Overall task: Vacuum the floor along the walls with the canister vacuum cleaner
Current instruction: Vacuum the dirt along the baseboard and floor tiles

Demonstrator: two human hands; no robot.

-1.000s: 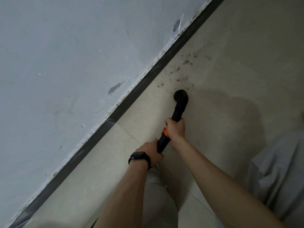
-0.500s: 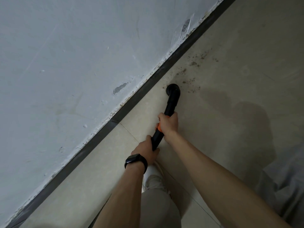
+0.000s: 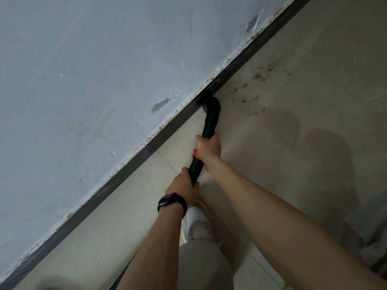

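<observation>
A black vacuum wand (image 3: 210, 124) with an orange band runs from my hands down to the floor. Its round nozzle (image 3: 211, 103) presses against the dark baseboard (image 3: 173, 122) where the beige tiled floor (image 3: 293, 164) meets the grey wall (image 3: 94, 70). My right hand (image 3: 208, 148) grips the wand higher up, over the orange band. My left hand (image 3: 183, 188), with a black wristband, grips the wand's lower end. The canister itself is out of view.
Brown dirt specks (image 3: 254, 84) lie on the floor just right of the nozzle, along the baseboard. My white shoe (image 3: 196, 223) and grey trouser leg (image 3: 205, 266) are below my hands. The wall's paint is chipped near its bottom edge.
The nozzle has slid left across the floor, from beside the dirt patch up against the baseboard. Both hands followed, still gripping the wand.
</observation>
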